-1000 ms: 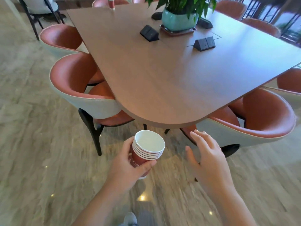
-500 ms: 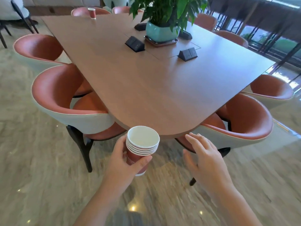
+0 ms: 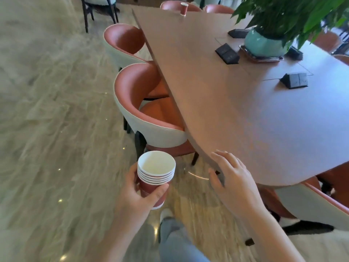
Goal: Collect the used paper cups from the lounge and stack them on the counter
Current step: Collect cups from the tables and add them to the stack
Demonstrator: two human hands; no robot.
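My left hand [image 3: 138, 197] grips a stack of several red paper cups [image 3: 155, 174] with white insides, held upright low in the middle of the view. My right hand [image 3: 234, 182] hovers with relaxed, spread fingers by the rounded near corner of the wooden table [image 3: 217, 103], holding nothing. A single red paper cup [image 3: 183, 8] stands at the far end of the table, near its left edge.
Red-and-white chairs [image 3: 151, 114] are tucked along the table's left side, and another chair [image 3: 311, 203] stands at the near right. A potted plant [image 3: 264, 44] and black socket boxes [image 3: 227, 53] sit mid-table. Marble floor [image 3: 47, 129] stretches to the left. My leg shows below.
The view has swung and moved left along the table's near corner. My left hand keeps the cup stack. My right hand stays open, now beside the table edge.
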